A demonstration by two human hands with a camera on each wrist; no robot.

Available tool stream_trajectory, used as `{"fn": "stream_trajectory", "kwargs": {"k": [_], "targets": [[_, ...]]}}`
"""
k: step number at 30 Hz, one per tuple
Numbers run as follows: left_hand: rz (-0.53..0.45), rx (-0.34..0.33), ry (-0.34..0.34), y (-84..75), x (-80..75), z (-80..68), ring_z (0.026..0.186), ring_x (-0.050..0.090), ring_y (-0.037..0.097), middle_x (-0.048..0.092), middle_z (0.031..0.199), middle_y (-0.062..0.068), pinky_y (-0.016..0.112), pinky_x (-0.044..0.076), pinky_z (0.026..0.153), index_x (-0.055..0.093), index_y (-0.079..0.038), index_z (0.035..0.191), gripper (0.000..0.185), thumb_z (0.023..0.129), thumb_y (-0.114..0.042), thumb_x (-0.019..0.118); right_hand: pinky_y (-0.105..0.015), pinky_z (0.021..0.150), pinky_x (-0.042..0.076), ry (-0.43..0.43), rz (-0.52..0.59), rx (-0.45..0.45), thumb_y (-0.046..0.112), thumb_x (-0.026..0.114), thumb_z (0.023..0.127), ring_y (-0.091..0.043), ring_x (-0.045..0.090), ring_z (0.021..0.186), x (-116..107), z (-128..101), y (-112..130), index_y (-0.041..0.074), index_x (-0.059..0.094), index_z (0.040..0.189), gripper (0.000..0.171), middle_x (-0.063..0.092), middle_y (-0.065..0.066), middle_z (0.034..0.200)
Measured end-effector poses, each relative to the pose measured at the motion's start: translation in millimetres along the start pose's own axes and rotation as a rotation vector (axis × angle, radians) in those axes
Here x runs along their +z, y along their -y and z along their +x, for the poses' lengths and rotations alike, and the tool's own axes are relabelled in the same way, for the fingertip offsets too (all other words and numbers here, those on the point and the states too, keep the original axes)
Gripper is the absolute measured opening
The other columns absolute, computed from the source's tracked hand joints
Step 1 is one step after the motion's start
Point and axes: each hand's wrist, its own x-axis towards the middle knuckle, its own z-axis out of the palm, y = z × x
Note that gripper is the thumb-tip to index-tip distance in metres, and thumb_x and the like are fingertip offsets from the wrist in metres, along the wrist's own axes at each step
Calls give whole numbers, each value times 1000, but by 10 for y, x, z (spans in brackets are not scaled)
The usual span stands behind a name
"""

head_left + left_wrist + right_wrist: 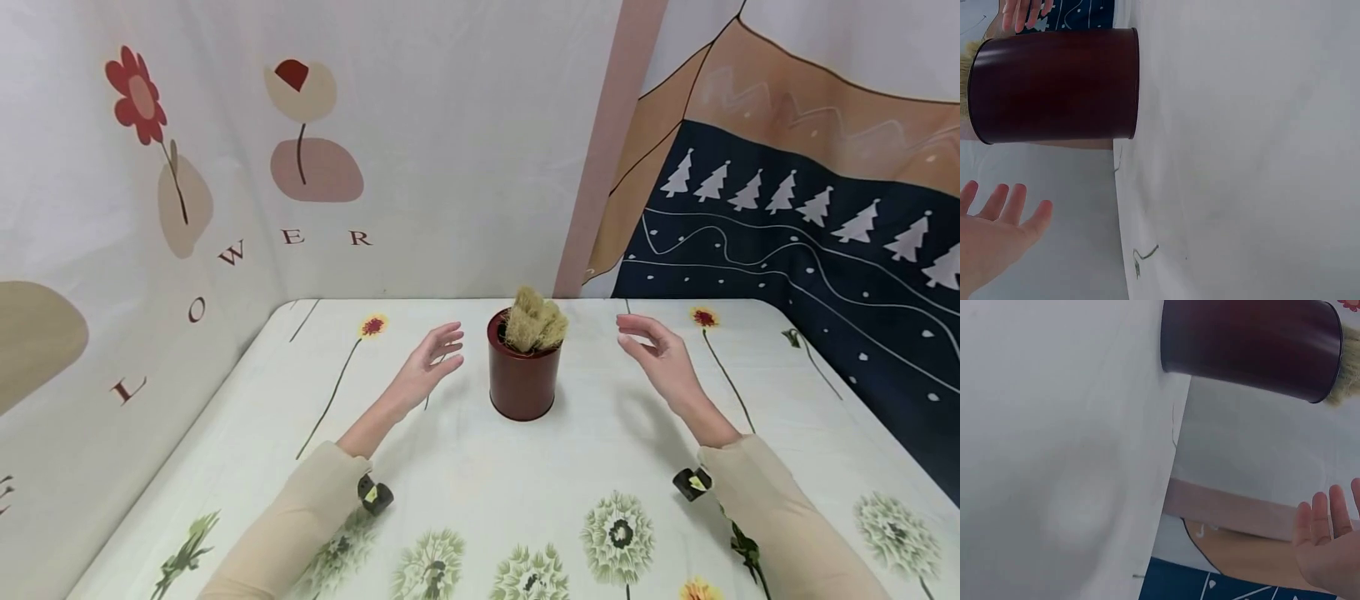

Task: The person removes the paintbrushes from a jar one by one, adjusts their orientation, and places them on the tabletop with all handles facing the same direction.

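A dark red cylindrical canister (523,385) stands upright on the cloth-covered table. Out of its top sticks a clump of tan, fibrous material (534,321); how far down it reaches is hidden inside. To the left of the canister, my left hand (426,367) hovers with relaxed fingers, apart from it and holding nothing. On the opposite side, my right hand (663,360) is likewise raised with loosely bent fingers, touching nothing. Both wrist views show a gap between the hand and the canister's dark red wall (1054,87).
White cloth printed with flowers covers the table (480,475). Behind it hangs a pale curtain (465,150) with flower shapes and letters. A navy and orange printed cloth (750,225) hangs at the right. Small black devices (375,495) sit at both wrists.
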Motion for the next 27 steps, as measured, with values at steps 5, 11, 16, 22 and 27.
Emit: {"fn": "stream_trajectory", "kwargs": {"k": [5,11,16,22,27], "targets": [[-17,-15,25,-1,57,50,120,30,39,32,132,23,47,30,95,25,1,135,52,90,-4,49,-21,83,41,72,40,33,22,56,88,-15,48,104,94,-14,193,2,51,119,38,52,-11,116],[-13,-20,49,-12,113,130,119,32,38,32,132,23,45,32,94,25,-3,136,52,90,-6,50,-23,82,42,148,75,13,21,58,86,-17,50,101,186,61,230,2,51,119,39,53,-12,114],[-18,-35,64,-15,146,192,120,31,38,31,133,23,44,31,95,25,-5,137,53,90,-9,50,-24,82,42,188,103,-9,17,58,86,-17,50,100,241,136,247,1,52,119,37,53,-13,113],[-4,-42,72,-12,163,238,119,34,31,34,132,19,41,32,95,25,-7,137,52,91,-10,50,-24,79,44,232,114,-25,12,58,86,-16,51,97,298,196,293,0,52,119,35,52,-15,113],[-3,-16,65,-22,176,267,117,37,31,35,131,20,39,33,94,25,-5,137,53,90,-9,50,-20,75,44,258,98,-48,3,55,86,-18,50,92,341,181,458,-5,50,117,33,51,-18,113]]}}
